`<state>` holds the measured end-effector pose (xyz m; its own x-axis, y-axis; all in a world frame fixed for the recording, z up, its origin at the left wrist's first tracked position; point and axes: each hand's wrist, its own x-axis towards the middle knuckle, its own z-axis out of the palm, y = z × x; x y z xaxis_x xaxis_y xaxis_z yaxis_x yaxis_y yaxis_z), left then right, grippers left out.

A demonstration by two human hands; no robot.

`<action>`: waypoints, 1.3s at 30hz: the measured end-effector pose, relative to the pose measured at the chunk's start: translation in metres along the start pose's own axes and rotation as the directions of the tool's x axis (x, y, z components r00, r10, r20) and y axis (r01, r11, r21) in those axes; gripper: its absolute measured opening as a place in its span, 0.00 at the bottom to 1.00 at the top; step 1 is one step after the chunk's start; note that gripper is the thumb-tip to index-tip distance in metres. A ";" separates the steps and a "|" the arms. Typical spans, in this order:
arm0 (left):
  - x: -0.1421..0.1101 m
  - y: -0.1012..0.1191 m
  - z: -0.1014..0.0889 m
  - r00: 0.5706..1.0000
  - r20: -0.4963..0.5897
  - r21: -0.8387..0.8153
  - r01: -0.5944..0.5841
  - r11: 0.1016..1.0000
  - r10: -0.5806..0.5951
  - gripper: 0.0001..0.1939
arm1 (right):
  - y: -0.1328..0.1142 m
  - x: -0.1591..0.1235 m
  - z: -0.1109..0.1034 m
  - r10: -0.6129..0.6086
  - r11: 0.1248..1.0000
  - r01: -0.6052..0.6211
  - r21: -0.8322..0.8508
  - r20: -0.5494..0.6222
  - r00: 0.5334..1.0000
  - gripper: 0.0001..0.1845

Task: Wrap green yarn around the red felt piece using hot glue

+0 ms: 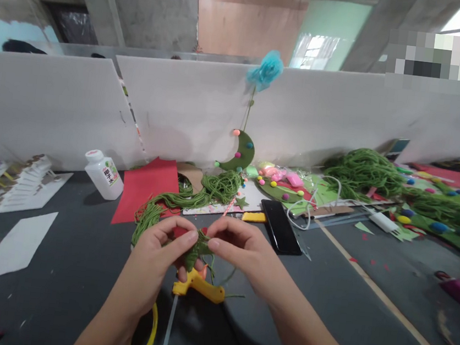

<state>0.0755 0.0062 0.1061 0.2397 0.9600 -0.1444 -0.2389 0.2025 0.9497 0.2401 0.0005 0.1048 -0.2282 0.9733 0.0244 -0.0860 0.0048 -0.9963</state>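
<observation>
The work area is a dark bench (330,317) set against a white partition (179,106), with a bare grey wall (156,14) behind. The left hand (158,253) holds a small green piece (192,258) above the bench; its thumb and fingers are closed on the piece. The right hand (252,247) is at the right edge of the piece, thumb and forefinger nearly together; whether they pinch the piece cannot be determined.

Possible faults:

1. Burn. A yellow glue gun (202,288) lies just below the left hand. Its temperature cannot be told; if hot, lowering the hand onto its tip could cause injury.

2. Displacement. A translucent stick (169,326) extends from the gun toward the person. Forearm contact could swing the gun round.

3. Snagging. A loose green strand (236,296) lies beside the gun handle, and a green cord bundle (222,187) lies beyond the hands. A caught strand could pull on the piece.

4. Deformation. The piece appears soft. Uneven pull between the hands could crease or tear it.

5. Collision. A yellow cutter (253,217) and a phone (282,228) lie near the right hand; a wide sweep could knock either.
</observation>
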 end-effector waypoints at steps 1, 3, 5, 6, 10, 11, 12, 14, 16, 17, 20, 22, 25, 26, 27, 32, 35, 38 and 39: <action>0.000 0.000 0.000 1.000 0.019 -0.022 0.015 1.000 -0.015 0.08 | -0.002 -0.001 -0.001 -0.010 1.000 0.010 -0.001 -0.005 1.000 0.06; 0.000 0.001 -0.001 0.996 0.068 -0.078 0.064 0.995 -0.059 0.08 | -0.006 -0.003 -0.002 -0.026 1.000 0.026 -0.017 -0.009 1.000 0.08; 0.000 0.001 -0.002 0.988 0.107 -0.136 0.124 0.983 -0.110 0.08 | -0.010 -0.005 -0.002 -0.037 0.998 0.036 -0.044 -0.008 0.999 0.08; 0.000 0.002 -0.002 0.983 0.124 -0.159 0.151 0.976 -0.131 0.08 | -0.011 -0.006 -0.001 -0.043 0.997 0.042 -0.057 -0.014 0.999 0.08; 0.000 0.000 -0.003 0.972 0.166 -0.225 0.202 0.953 -0.167 0.10 | -0.012 -0.007 0.001 -0.034 0.999 0.032 -0.033 -0.041 0.999 0.07; 0.001 -0.001 -0.003 0.967 0.192 -0.241 0.213 0.947 -0.169 0.09 | -0.012 -0.007 0.002 -0.025 1.000 0.025 -0.014 -0.035 0.999 0.07; 0.001 -0.003 -0.003 0.958 0.229 -0.263 0.230 0.937 -0.171 0.09 | -0.011 -0.007 0.003 -0.018 1.000 0.018 0.006 -0.025 1.000 0.07; 0.003 -0.008 -0.004 0.928 0.331 -0.325 0.282 0.903 -0.171 0.08 | -0.010 -0.008 0.005 -0.013 0.999 0.013 0.040 -0.002 1.000 0.08; 0.004 -0.014 -0.004 0.881 0.444 -0.403 0.357 0.842 -0.161 0.06 | -0.009 -0.010 0.006 -0.033 0.998 0.033 0.056 0.006 0.999 0.08; 0.005 -0.017 -0.004 0.859 0.489 -0.437 0.391 0.810 -0.151 0.05 | -0.009 -0.011 0.007 -0.061 0.997 0.061 0.050 -0.003 0.998 0.08; 0.006 -0.024 -0.003 0.806 0.577 -0.476 0.462 0.749 -0.131 0.04 | -0.008 -0.015 0.009 -0.205 0.978 0.202 -0.048 -0.054 0.977 0.06; 0.006 -0.026 -0.002 0.785 0.606 -0.465 0.484 0.741 -0.132 0.04 | -0.009 -0.019 0.010 -0.306 0.942 0.295 -0.158 -0.050 0.951 0.04; 0.006 -0.025 0.000 0.753 0.643 -0.440 0.514 0.737 -0.141 0.05 | -0.012 -0.023 0.010 -0.410 0.878 0.397 -0.265 0.010 0.912 0.04; 0.005 -0.025 0.001 0.744 0.652 -0.430 0.521 0.737 -0.145 0.05 | -0.013 -0.023 0.010 -0.423 0.868 0.410 -0.282 0.015 0.906 0.04; 0.005 -0.024 0.001 0.737 0.659 -0.422 0.527 0.738 -0.149 0.06 | -0.014 -0.024 0.011 -0.425 0.864 0.408 -0.294 0.006 0.905 0.04; 0.005 -0.020 0.002 0.757 0.631 -0.405 0.508 0.760 -0.170 0.04 | -0.019 -0.025 0.012 -0.297 0.906 0.289 -0.310 0.021 0.955 0.07; 0.005 -0.020 0.003 0.783 0.590 -0.374 0.479 0.794 -0.195 0.05 | -0.021 -0.026 0.013 -0.254 0.928 0.250 -0.277 0.022 0.967 0.06; 0.005 -0.018 0.003 0.839 0.514 -0.343 0.391 0.854 -0.178 0.05 | -0.022 -0.026 0.013 -0.239 0.936 0.217 -0.277 -0.047 0.970 0.05; 0.005 -0.016 0.003 0.886 0.443 -0.313 0.298 0.902 -0.139 0.05 | -0.023 -0.026 0.013 -0.231 0.935 0.196 -0.294 -0.086 0.969 0.05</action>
<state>0.0830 0.0069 0.0909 0.6626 0.7365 -0.1365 -0.4385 0.5292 0.7264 0.2352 -0.0281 0.1278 -0.1175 0.9621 0.2463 0.1597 0.2631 -0.9515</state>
